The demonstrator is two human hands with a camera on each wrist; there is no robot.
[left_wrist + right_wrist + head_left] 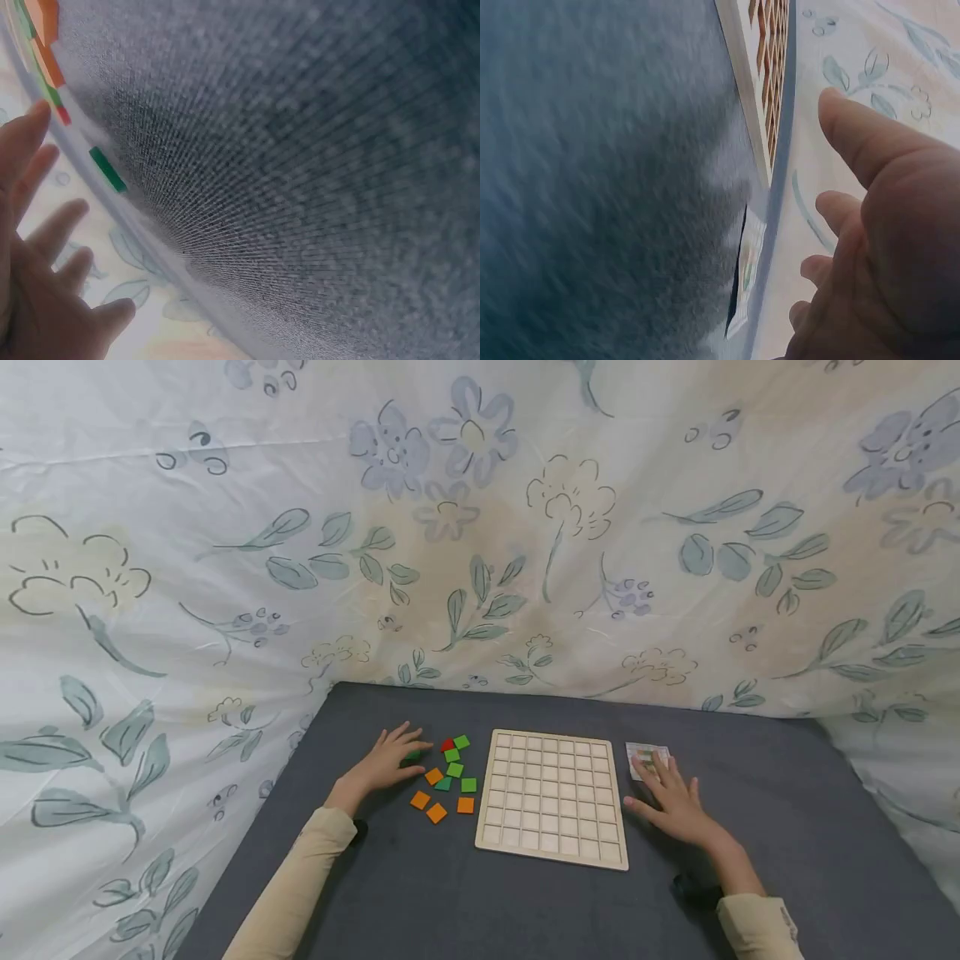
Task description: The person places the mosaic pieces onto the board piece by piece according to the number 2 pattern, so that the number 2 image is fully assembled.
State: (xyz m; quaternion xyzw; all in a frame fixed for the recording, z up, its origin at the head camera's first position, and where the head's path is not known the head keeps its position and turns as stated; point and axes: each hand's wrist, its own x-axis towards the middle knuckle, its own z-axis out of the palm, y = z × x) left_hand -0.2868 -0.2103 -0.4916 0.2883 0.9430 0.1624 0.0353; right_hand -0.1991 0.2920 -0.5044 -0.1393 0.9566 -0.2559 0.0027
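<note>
On the left side of the table, my left hand [384,762] is spread with fingers apart beside loose square tiles. A dark green tile [108,169] lies near its fingers, partly hidden by them in the head view. Orange tiles [437,812], light green tiles [468,785] and a red tile [447,745] are scattered to its right. My right hand [678,806] extends with spread fingers over a small printed card [746,274], covering part of it in the head view; contact cannot be told. Neither hand holds anything. Between the hands lies a wooden grid board [551,864] with bare square cells.
A dark grey cloth [525,918] covers the table. Floral fabric [480,568] hangs behind the far edge and along the left and right sides. Black bands [697,891] sit at both wrists, under beige sleeves.
</note>
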